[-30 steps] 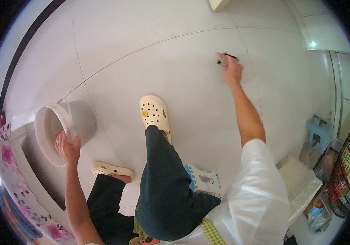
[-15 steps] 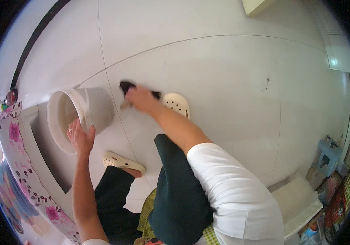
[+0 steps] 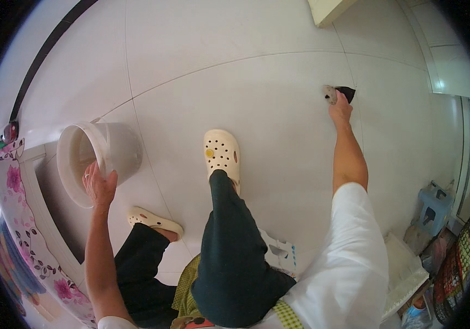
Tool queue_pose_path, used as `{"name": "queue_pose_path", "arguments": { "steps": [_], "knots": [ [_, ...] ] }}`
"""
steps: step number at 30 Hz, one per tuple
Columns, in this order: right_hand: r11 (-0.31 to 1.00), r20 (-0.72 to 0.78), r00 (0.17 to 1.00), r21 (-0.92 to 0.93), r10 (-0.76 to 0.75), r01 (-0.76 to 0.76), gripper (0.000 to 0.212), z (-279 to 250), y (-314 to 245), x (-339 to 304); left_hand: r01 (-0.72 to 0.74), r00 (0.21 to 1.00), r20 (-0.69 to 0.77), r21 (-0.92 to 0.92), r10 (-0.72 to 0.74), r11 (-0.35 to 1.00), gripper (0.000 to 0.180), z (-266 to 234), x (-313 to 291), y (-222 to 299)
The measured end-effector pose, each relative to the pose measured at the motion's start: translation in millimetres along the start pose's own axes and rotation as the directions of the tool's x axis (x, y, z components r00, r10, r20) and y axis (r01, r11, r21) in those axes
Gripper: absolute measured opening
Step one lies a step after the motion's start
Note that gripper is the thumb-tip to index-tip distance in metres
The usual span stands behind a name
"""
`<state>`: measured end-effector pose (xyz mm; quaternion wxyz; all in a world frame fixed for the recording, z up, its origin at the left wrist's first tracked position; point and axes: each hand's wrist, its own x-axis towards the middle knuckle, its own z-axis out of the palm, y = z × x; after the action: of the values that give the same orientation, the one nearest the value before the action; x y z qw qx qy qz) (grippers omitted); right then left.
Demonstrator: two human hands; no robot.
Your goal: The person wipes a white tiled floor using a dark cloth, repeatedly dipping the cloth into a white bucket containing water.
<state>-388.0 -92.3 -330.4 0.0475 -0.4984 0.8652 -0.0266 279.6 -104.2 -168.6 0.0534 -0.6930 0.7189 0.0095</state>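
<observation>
Head view: at left of frame the left hand [image 3: 99, 186] grips the rim of a tipped white bucket [image 3: 99, 159], steadying it. Upper right, the right hand [image 3: 340, 108] has its fingers closed on a dark scraper [image 3: 338, 93], pressed against the white floor tile [image 3: 279, 115] at arm's reach.

Your left hand [image 3: 99, 186] is raised at your left side, fingers curled closed in a grip, forearm bare and nearly upright. Your right arm stretches fully forward (elbow straight, white sleeve at the shoulder), and your right hand [image 3: 340, 108] is pressed palm-down, fingers closed.
</observation>
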Motion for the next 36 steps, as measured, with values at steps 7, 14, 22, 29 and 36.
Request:
{"name": "queue_pose_path", "arguments": {
  "steps": [7, 14, 22, 29, 36],
  "knots": [
    [0.806, 0.072, 0.861, 0.399, -0.503, 0.438, 0.041, 27, -163, -113, 0.022, 0.999, 0.042, 0.063, -0.025, 0.998, 0.053, 4, -7, -26],
    [0.975, -0.121, 0.980, 0.136, -0.161, 0.177, 0.041, 31, -61, 9, -0.002, 0.999, 0.044, -0.043, 0.004, 0.999, 0.053, 5, 1, 2],
    [0.810, 0.091, 0.854, 0.382, -0.511, 0.445, 0.033, 10, -28, -193, -0.023, 1.000, 0.013, -0.012, 0.023, 1.000, 0.049, 2, -3, -21],
    [0.815, 0.419, 0.700, 0.271, -0.578, 0.511, 0.021, 21, 21, -351, -0.032, 0.999, -0.031, -0.026, 0.031, 0.999, 0.043, 8, -4, -29],
    [0.986, 0.340, 0.933, -0.066, -0.120, 0.151, 0.026, -6, 27, -75, -0.052, 0.996, -0.070, 0.020, 0.053, 0.998, 0.046, 1, -4, -14]
  ]
}}
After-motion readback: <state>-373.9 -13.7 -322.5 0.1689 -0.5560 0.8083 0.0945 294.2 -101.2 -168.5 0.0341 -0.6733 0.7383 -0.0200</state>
